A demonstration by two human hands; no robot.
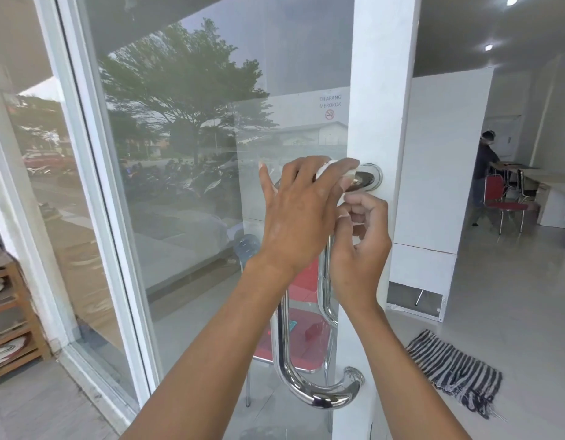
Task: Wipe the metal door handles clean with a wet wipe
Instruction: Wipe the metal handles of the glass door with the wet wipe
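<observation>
Head view looks down at a glass door with a white frame (381,90), where a curved chrome door handle (306,393) runs from a round metal mount (371,176) near the top to a second mount lower down. A second chrome handle (325,281) shows on the far side of the glass. The left hand (302,214) reaches over the upper end of the handle, its grip curled round a white wet wipe (325,169) pressed against the metal just beside the round mount. The right hand (362,246) sits just below, fingers curled, pinching a lower part of the wipe against the handle bar. Both forearms rise from the bottom edge. Glass reflects a tree (179,81) and parked motorbikes. A no-smoking sign (329,106) is stuck on the pane. On the tiled floor to the right lies a striped cloth (456,369). Farther inside, a person (484,176) stands by a red chair (500,201) and a desk.
</observation>
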